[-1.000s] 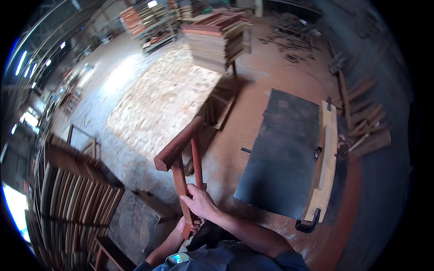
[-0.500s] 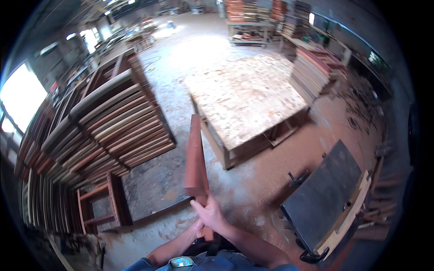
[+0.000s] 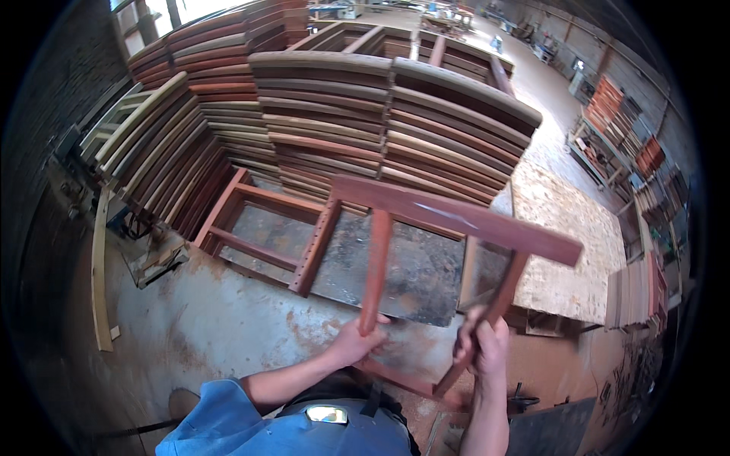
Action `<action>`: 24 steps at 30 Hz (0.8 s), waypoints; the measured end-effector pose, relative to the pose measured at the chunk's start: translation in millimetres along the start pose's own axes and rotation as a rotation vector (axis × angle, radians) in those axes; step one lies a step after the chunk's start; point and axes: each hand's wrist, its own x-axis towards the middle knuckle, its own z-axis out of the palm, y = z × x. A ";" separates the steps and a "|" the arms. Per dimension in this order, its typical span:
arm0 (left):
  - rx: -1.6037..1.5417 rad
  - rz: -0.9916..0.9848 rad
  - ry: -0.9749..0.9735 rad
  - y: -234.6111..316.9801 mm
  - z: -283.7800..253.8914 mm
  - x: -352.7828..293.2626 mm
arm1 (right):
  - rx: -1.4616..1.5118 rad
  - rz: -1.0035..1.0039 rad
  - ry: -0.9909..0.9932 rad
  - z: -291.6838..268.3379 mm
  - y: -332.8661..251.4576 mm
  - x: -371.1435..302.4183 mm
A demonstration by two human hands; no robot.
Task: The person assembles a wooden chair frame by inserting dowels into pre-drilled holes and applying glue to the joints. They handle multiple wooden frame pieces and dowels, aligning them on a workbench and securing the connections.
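Observation:
A reddish-brown wooden frame (image 3: 456, 216) hangs in front of me, with one wide board across its far side and two bars running back toward my body. My left hand (image 3: 359, 340) is closed round the left bar. Around the right bar, the fingers of my right hand (image 3: 484, 343) are wrapped. Beyond the held piece, a similar wooden frame (image 3: 304, 247) rests on a dark low platform (image 3: 411, 285). Tall stacks of wooden frames (image 3: 319, 114) rise behind it.
To the right stands a low table with a pale, stained top (image 3: 566, 220). Another stack of frames (image 3: 635, 292) is beside it. A dark board (image 3: 555, 425) lies low at the right. On the left, a pale timber plank (image 3: 101, 273) stands near some machinery (image 3: 141, 228).
My view has swung left toward the stacks. The held frame, seen edge-on before with my hands close together, now faces me broadside, my hands apart on its two bars.

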 end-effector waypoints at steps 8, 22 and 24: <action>-0.760 0.074 0.531 10.4 -108.6 -8.3 | -0.839 -0.463 -0.002 82.5 10.7 47.8; -1.023 0.115 1.068 -27.4 -267.3 138.7 | -0.600 0.067 0.450 -18.7 108.8 -33.7; -0.981 0.081 1.059 -29.1 -268.9 138.7 | -0.577 0.084 0.489 -27.9 111.4 -42.0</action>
